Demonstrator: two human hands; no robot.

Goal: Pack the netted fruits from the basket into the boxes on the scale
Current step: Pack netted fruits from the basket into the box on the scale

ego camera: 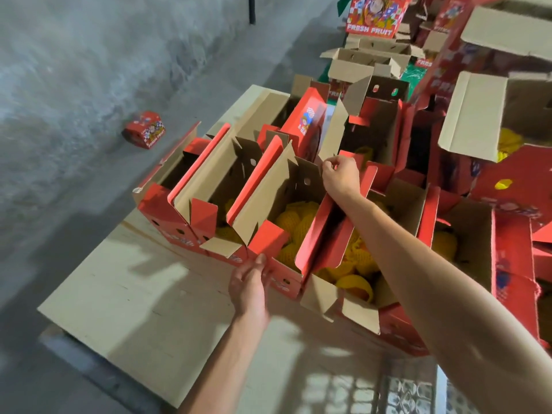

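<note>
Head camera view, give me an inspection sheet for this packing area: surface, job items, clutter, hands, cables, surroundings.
Surface: flat cardboard sheet under the boxes.
Job's things: row of open red fruit boxes; yellow netted fruits inside several; no basket or scale seen.
Clutter: empty open boxes piled at the back; one small closed red box alone on the floor.
Hands: left hand touches a box's near end with relaxed fingers; right hand pinches a flap at the far end.
Cables: nothing seen.
Surroundings: grey concrete floor; patterned crate at the bottom edge.
</note>
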